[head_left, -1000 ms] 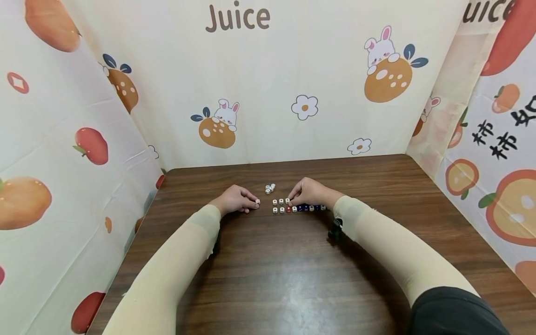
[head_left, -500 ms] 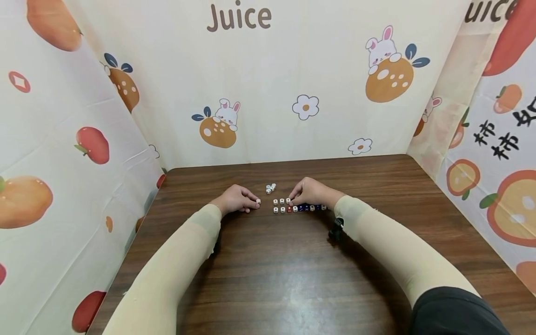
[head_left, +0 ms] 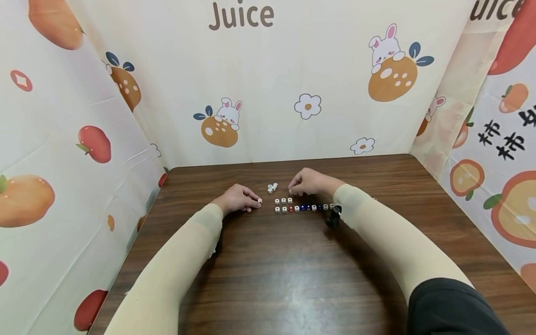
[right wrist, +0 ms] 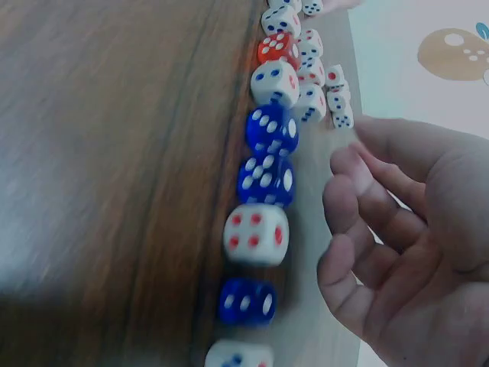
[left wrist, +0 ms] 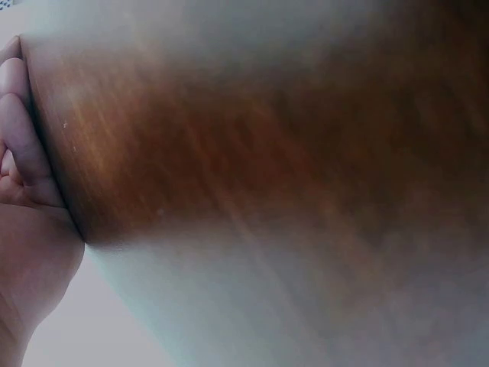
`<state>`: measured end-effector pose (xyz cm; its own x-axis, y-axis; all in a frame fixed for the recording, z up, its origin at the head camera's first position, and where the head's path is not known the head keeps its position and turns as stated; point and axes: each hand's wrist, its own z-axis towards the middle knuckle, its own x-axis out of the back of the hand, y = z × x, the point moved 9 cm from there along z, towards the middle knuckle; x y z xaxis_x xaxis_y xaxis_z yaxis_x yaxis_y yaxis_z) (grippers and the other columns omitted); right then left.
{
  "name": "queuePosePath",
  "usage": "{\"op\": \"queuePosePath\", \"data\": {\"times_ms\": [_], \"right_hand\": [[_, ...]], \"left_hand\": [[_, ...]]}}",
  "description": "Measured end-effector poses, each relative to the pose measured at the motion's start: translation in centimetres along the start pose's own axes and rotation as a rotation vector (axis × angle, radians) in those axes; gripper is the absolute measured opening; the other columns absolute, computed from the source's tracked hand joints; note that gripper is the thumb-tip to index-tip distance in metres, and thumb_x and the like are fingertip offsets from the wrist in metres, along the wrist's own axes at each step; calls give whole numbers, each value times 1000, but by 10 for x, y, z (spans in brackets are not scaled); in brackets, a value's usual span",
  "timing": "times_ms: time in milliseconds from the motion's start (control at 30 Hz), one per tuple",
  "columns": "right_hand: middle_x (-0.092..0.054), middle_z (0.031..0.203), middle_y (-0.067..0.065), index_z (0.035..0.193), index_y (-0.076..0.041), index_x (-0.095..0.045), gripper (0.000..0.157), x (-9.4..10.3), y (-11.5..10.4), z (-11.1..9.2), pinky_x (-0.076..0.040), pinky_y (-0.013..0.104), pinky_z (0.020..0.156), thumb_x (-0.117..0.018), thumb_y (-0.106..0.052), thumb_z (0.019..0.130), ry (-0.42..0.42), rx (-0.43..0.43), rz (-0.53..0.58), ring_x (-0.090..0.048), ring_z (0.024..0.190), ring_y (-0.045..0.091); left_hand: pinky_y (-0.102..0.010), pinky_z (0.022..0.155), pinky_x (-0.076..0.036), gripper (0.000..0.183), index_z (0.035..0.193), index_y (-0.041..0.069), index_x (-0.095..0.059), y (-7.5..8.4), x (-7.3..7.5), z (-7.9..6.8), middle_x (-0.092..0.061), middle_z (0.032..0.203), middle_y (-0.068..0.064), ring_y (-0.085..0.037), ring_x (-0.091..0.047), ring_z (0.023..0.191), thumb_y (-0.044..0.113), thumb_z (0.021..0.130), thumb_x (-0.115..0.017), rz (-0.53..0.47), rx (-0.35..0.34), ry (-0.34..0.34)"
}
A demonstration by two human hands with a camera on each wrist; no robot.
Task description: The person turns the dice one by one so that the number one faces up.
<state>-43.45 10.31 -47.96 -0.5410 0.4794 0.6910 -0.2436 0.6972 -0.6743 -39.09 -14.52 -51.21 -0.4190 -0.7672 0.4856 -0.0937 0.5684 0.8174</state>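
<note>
My left hand (head_left: 239,199) pinches a white die (head_left: 259,200) between thumb and fingertips at the table's left-middle. In the left wrist view only its curled fingers (left wrist: 23,145) show, and the die is out of sight. My right hand (head_left: 311,180) hovers behind a short row of three white dice (head_left: 283,201), its fingers loosely bent with nothing seen between them. Nearer me runs a longer row of white, blue and red dice. The right wrist view shows its blue dice (right wrist: 266,180), its red die (right wrist: 278,49) and a white die (right wrist: 257,234) close beside that hand.
A small cluster of white dice (head_left: 270,190) lies behind the short row, between both hands. The brown wooden table (head_left: 268,260) meets a fruit-printed cloth (head_left: 268,116) at its back edge, with more cloth at both sides.
My right hand has lifted off the short row and moved back from it, uncovering the longer row's right end. My left hand keeps its die in about the same place.
</note>
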Motion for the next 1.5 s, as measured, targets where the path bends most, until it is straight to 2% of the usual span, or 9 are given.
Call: {"op": "queuePosePath", "data": {"times_ms": [200, 400, 667, 1000, 1267, 1367, 1500], "right_hand": [[-80, 86, 2, 112, -12, -90, 22, 2, -10, 15, -53, 28, 70, -72, -25, 112, 111, 28, -48, -68, 75, 14], [-78, 79, 0, 100, -12, -90, 27, -4, -18, 24, -54, 29, 73, -71, -27, 113, 179, 18, -72, -66, 68, 11], [-79, 76, 1, 103, -11, -91, 30, -8, -22, 30, -53, 27, 65, -70, -29, 114, 261, -31, -66, -66, 64, 10], [-81, 81, 1, 92, -15, -91, 34, -15, -23, 39, -48, 27, 63, -70, -29, 115, 274, -70, -103, -57, 63, 12], [-88, 110, 1, 76, -17, -86, 42, -16, -23, 38, -47, 29, 68, -70, -25, 114, 266, -59, -120, -57, 64, 13], [-88, 105, 1, 76, -17, -85, 41, -16, -23, 37, -47, 29, 67, -70, -25, 114, 254, -58, -127, -57, 64, 13], [-84, 89, 1, 82, -16, -88, 37, -14, -22, 35, -49, 29, 67, -71, -25, 114, 236, -51, -135, -59, 66, 14]], "left_hand": [[-24, 69, -60, 18, 112, 12, -91, -2, -1, 1, -86, 111, -5, -8, -71, 71, 21, 96, -94, -2, 9, 2], [-23, 68, -59, 18, 112, 11, -91, -2, -1, 1, -86, 108, -3, -7, -71, 70, 20, 96, -94, 1, 15, 0], [-23, 67, -59, 18, 112, 11, -91, 0, -1, 2, -87, 106, -4, -8, -71, 70, 20, 96, -94, -2, 7, -3], [-23, 67, -59, 17, 111, 11, -91, -2, -1, 2, -86, 103, -2, -7, -71, 69, 20, 96, -94, -9, 4, 0], [-23, 68, -60, 18, 111, 10, -91, -3, -2, 3, -86, 103, -2, -7, -71, 69, 20, 96, -94, -16, 7, -6], [-23, 68, -60, 19, 111, 10, -91, -3, -1, 3, -87, 103, -3, -7, -71, 69, 20, 96, -94, -10, 5, -3], [-24, 68, -60, 19, 112, 11, -91, -2, -1, 3, -87, 104, -3, -7, -71, 69, 20, 96, -94, 1, 0, -1]]}}
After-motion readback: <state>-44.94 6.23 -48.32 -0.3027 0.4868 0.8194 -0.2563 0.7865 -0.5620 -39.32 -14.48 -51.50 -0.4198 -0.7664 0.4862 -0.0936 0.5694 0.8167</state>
